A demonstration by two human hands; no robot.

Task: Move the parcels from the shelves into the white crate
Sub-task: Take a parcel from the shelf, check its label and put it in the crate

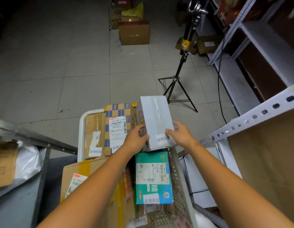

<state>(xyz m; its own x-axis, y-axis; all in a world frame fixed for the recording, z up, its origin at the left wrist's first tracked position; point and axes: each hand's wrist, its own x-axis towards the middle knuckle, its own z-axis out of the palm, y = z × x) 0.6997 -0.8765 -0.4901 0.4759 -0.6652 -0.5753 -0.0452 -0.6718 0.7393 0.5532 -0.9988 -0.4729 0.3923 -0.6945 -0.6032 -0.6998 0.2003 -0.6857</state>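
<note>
We hold a white box [155, 120] over the white crate [180, 175]. Our left hand [136, 139] and right hand [180, 133] each grip a near corner, fingers curled round it. Beneath lies a teal parcel [153, 176].

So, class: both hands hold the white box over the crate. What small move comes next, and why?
Probably lower the white box into the far right corner of the white crate: left hand and right hand grip it above there, beyond the teal box, beside the checkered box.

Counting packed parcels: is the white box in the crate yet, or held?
Held: left hand and right hand grip the white box over the white crate's far end; contact with parcels beneath, cannot tell.
</note>
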